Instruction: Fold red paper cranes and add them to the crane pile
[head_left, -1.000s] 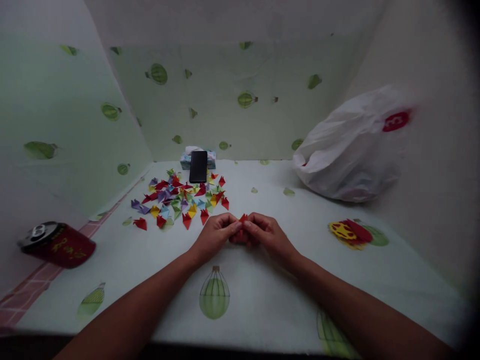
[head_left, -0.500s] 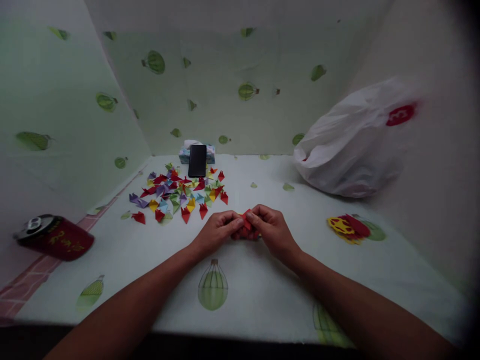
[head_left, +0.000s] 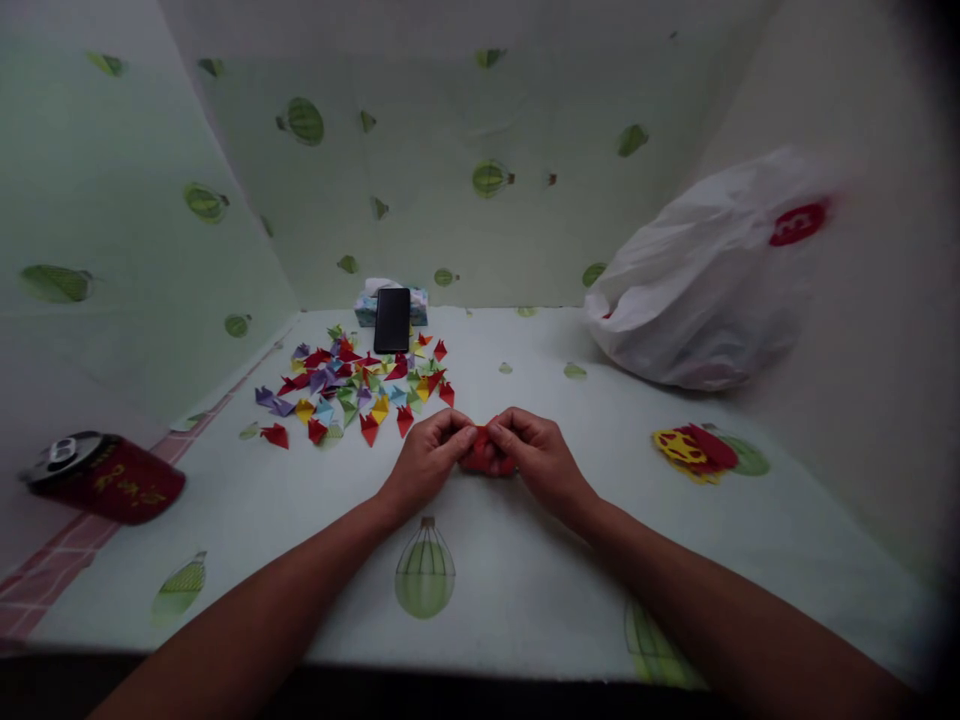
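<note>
Between my two hands, over the middle of the table, is a small piece of red paper (head_left: pixel 482 432). My left hand (head_left: pixel 433 455) pinches its left side between thumb and fingers. On the other side my right hand (head_left: pixel 536 455) grips it the same way, thumb on top. The fingers cover much of the paper, so its folds are hard to make out. Just below it, partly behind the fingertips, lies a red thing (head_left: pixel 487 463) whose kind I cannot tell. Several folded paper pieces (head_left: pixel 356 385) in red, yellow, purple, green and blue are scattered beyond my left hand.
A black phone (head_left: pixel 392 320) leans on a tissue box (head_left: pixel 367 308) at the back. A red can (head_left: pixel 109 478) lies tilted at the left. A white plastic bag (head_left: pixel 697 290) bulges at the right, with red and yellow cut-outs (head_left: pixel 694 452) in front of it.
The red paper's upright corner has dropped, and it looks flatter between my fingertips. Both hands keep hold of it in nearly the same place.
</note>
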